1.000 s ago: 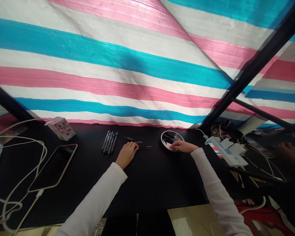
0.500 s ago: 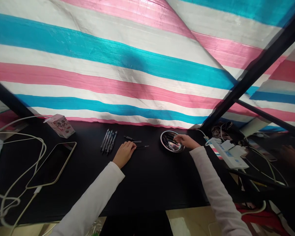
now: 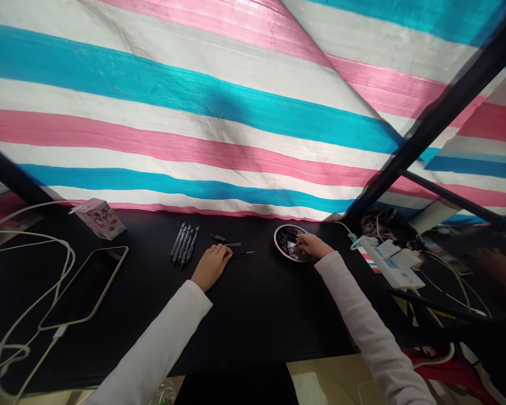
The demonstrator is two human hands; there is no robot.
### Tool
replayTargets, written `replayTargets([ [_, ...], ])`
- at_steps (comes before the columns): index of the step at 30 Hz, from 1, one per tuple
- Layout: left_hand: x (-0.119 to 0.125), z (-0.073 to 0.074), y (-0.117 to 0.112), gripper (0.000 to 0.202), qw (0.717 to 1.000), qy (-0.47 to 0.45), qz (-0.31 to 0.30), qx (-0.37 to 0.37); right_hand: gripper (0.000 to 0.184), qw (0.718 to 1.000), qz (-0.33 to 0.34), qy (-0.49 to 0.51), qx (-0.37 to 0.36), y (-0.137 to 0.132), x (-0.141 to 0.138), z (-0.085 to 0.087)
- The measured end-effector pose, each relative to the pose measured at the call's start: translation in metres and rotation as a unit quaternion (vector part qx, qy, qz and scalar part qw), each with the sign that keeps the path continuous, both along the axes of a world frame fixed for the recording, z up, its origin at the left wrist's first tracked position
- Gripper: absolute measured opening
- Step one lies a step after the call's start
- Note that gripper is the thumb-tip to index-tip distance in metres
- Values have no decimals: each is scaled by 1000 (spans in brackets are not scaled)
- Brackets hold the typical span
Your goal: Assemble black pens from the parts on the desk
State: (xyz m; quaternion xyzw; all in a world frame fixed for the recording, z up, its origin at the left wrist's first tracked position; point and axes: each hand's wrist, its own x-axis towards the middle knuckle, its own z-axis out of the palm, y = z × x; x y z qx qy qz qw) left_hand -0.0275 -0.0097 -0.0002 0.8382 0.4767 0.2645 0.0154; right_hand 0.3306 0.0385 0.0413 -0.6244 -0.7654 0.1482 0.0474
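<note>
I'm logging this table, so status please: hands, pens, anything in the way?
Left hand at pen refill; right hand over round bowl; both grips unclear. Pens side by side, left of left hand. Cabled smartphone farther left, blocking neither.

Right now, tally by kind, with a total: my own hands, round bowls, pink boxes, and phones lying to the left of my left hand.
Your left hand and right hand: 2
Round bowl: 1
Pink box: 1
Phone: 1
Total: 5

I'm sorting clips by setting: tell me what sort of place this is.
Probably a personal desk nook, perhaps in a dormitory: a flat black desk, a glossy blue, pink and white striped sheet behind it, and a long white power strip.
</note>
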Motion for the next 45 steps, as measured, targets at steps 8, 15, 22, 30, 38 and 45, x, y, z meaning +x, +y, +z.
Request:
replayTargets([
  [8, 0, 0, 1, 17, 1000, 6, 0, -3, 24, 990, 25, 100, -96, -9, 1, -5],
  [15, -1, 0, 0, 17, 1000, 4, 0, -3, 20, 998, 24, -8, 53, 1, -6, -9],
  [22, -1, -1, 1, 17, 1000, -8, 0, -10, 17, 999, 22, -6, 26, 6, 2, -6],
  [30, -1, 0, 1, 21, 1000, -20, 2, -9, 27, 996, -4, 23, 90, 29, -2, -15],
  [38, -1, 1, 1, 20, 999, -30, 3, -14, 23, 996, 20, 80, 18, 39, -8, -10],
  [45, -1, 1, 1, 18, 999, -32, -2, -24, 61, 996, 57, 59, -40, 27, -17, -3],
])
